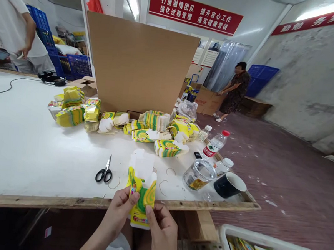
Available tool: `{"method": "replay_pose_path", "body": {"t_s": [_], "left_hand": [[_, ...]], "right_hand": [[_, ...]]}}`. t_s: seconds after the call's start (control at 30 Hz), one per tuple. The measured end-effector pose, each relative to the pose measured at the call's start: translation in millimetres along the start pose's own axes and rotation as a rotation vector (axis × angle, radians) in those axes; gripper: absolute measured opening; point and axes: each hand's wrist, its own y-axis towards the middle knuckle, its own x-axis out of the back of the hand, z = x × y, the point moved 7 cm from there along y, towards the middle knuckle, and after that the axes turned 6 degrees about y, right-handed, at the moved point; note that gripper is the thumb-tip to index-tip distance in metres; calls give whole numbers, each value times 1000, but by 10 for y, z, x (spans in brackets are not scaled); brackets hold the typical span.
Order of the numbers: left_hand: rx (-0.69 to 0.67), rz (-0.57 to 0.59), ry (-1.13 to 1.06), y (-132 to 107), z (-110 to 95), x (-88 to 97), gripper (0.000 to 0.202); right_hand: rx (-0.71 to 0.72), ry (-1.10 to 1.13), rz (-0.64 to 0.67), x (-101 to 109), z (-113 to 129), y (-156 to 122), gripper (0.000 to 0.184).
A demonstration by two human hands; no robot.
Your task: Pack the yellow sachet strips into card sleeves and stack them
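Over the table's front edge I hold a yellow and green printed carton (142, 194) with its white flaps standing up at the far end. My left hand (121, 206) grips its left side, thumb on the front. On the lower right side, my right hand (162, 221) pinches it between thumb and fingers. Beyond the carton lies a bundle of flat cartons (168, 148). To the left are black-handled scissors (104, 172), and a rubber band (163, 188) lies near the carton on the right.
Stacked carton bundles (71, 115) line the foot of a large cardboard sheet (139, 65). At the right corner stand a clear jar (199, 175), a dark mug (228, 185) and a red-capped bottle (216, 144). A white bin (276, 237) holds packets below. Two people are farther back.
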Motion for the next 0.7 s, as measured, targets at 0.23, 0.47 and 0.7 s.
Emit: {"method": "replay_pose_path", "body": {"t_s": [0.23, 0.47, 0.7], "left_hand": [[-116, -53, 189, -55, -68, -23, 57], [-85, 178, 257, -170, -152, -179, 54], [17, 378, 160, -291, -199, -316, 39]], "right_hand": [[128, -118, -101, 103, 94, -53, 33], [247, -111, 76, 145, 408, -21, 45], [173, -104, 183, 181, 510, -80, 46]]}}
